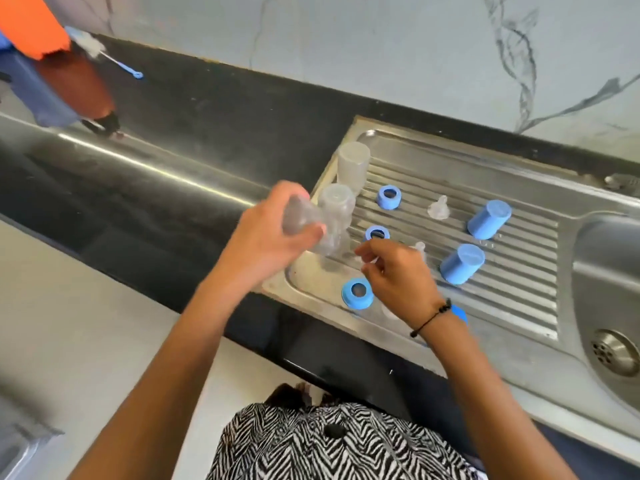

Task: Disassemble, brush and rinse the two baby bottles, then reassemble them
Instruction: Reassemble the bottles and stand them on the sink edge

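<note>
The left hand (pixel 273 233) grips a clear bottle body (pixel 300 218), fingers and thumb curled round its middle, lifted above the left edge of the steel draining board (pixel 512 188). That bottle lies tilted, its long axis running roughly from 10 o'clock to 4 o'clock; blur hides which end is the mouth. Held off the board like this, it looks ready to take a part, so I judge reassembly is starting.

The right hand (pixel 394 271) hovers just right of it at about 4 o'clock, fingers loosely curled with the fingertips drawn together; whether they pinch something small and clear I cannot tell.

2 more clear bottles stand upright on the board: 1 (pixel 334 220) just behind the left hand, another (pixel 353 166) further off at 12 o'clock, apparently mouth down, probably to drain.

The washed pieces are spread apart across the ribs, likely so water runs toward the sink basin (pixel 609 282) at 3 o'clock: 3 blue collar rings (pixel 389 197) (pixel 376 233) (pixel 357 293), 2 blue caps (pixel 489 220) (pixel 462 264) closed end up, and a clear teat (pixel 440 207) tip upward. A second teat (pixel 420 247) peeps from behind the right hand.

The bottle brush (pixel 104 53) lies well away on the dark tabletop (pixel 207 109) at 10 o'clock, handle pointing toward 4 o'clock.
</note>
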`<state>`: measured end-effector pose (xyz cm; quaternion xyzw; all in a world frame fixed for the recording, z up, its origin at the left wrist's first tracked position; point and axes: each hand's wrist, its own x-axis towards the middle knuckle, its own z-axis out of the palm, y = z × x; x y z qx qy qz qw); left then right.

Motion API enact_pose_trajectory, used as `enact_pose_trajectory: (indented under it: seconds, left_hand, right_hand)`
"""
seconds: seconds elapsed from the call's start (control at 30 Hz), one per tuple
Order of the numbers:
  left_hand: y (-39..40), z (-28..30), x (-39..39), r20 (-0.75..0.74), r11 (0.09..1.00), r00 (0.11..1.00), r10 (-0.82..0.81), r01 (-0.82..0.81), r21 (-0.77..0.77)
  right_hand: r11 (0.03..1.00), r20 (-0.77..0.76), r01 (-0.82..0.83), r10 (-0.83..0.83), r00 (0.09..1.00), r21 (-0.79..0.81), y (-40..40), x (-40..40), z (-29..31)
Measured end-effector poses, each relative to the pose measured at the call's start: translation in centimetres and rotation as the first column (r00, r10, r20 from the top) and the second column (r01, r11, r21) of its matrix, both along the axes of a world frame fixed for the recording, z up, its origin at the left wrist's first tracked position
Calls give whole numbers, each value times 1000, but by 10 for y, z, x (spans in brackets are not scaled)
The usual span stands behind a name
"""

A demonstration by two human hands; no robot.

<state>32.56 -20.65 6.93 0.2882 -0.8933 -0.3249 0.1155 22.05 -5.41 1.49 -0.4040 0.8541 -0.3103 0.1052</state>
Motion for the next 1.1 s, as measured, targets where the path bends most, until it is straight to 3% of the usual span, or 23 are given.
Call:
enact_pose_trajectory:
  seconds: [0.07,0.2,0.3,0.37,0.57,0.7,0.77,0.8,0.87,0.9,0.93,1.03,1.1]
  left_hand:
    - [-8,3,7,-1,1000,1000,-21,21,5]
    - [-8,-8,15,-60,934,996,64,-39,354]
    - [-6,-13,18,-53,981,998,45,-34,189]
    - [-5,-13,24,-79,992,997,27,-17,126]
    - [-3,-11,23,-99,992,995,12,1,129]
    - [-8,-16,24,-62,988,998,22,-12,155]
    - [-16,-16,27,-82,889,995,52,-9,459]
    - [-21,-15,29,-131,734,987,92,22,679]
    - [-32,-16,33,-190,448,955,227,71,891]
    - [-37,-18,35,-183,418,945,271,56,907]
    - [-41,-20,34,-159,450,943,293,11,893]
    - [-44,-31,33,-83,675,958,274,-130,727]
    - [-41,-34,31,-101,757,962,254,-133,640]
  right_hand:
    - [999,-25,49,-48,999,6,6,-1,-2]
    - [991,-74,92,-85,994,100,6,3,-7]
    - [988,-94,100,-89,992,121,1,11,-6]
    - [971,-144,97,-66,987,219,-2,19,-7]
    - [777,-389,142,141,910,613,-15,34,-13]
    - [714,-409,126,239,881,689,-23,34,-18]
    - [768,-412,102,222,884,632,-22,30,-18]
    - [809,-384,73,194,903,583,-19,27,-15]
    - [938,-116,-3,46,992,347,-16,20,-2]
    - [971,64,-6,-10,998,238,-14,17,6]
    - [984,160,7,-36,987,178,-14,14,9]
    - [950,-81,79,-57,995,302,-14,13,3]
    - [960,-45,149,-143,989,238,-16,14,-1]
